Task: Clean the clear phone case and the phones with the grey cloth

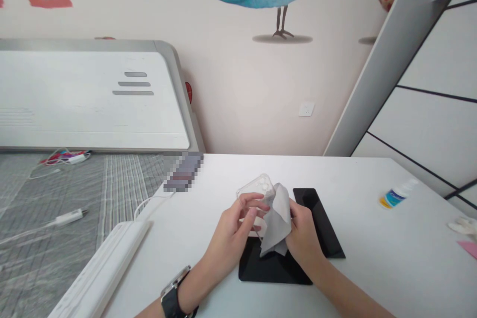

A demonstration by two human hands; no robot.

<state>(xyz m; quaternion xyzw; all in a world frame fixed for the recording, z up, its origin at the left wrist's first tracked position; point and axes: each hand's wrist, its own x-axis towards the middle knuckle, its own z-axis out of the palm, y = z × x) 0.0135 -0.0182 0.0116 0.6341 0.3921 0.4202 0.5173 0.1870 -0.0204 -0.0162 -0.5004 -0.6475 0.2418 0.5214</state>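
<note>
Gray cloth in my right hand meets the clear phone case my left hand holds above a black slab, a white bottle to the right.

Both forearms angle inward, the left hand with curled fingers just beside the right hand.

Your case presents as clear plastic, smooth and glossy; your cloth, as thin, matt fabric. Before you, the black slabs show a smooth, glossy face. The table is smooth. At left you have a matt woven sheet and, nearer, a smooth plastic strip.
</note>
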